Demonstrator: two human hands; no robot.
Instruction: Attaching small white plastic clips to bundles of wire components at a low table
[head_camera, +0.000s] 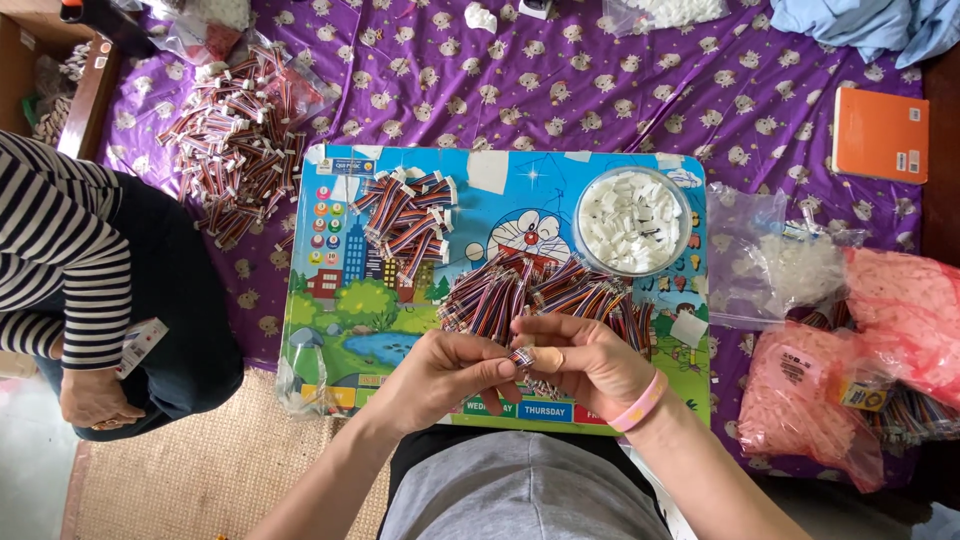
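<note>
My left hand (440, 368) and my right hand (585, 362) meet over the front edge of a colourful cartoon board (330, 300). Both pinch one small multicoloured wire piece (521, 356) with a white connector end. My right wrist wears a pink band (640, 402). Just beyond my fingers lies a loose pile of short wire pieces (530, 290). A neater stack of wire pieces (405, 220) sits at the board's middle left. A clear round bowl (632, 222) of white plastic connectors stands at the board's upper right.
A large heap of wire pieces (235, 150) lies on the purple patterned cloth (560, 90) at the upper left. Another person in a striped top (60, 260) sits at left. Pink plastic bags (850, 370) and a clear bag (790, 265) lie right; an orange notebook (880, 135) is far right.
</note>
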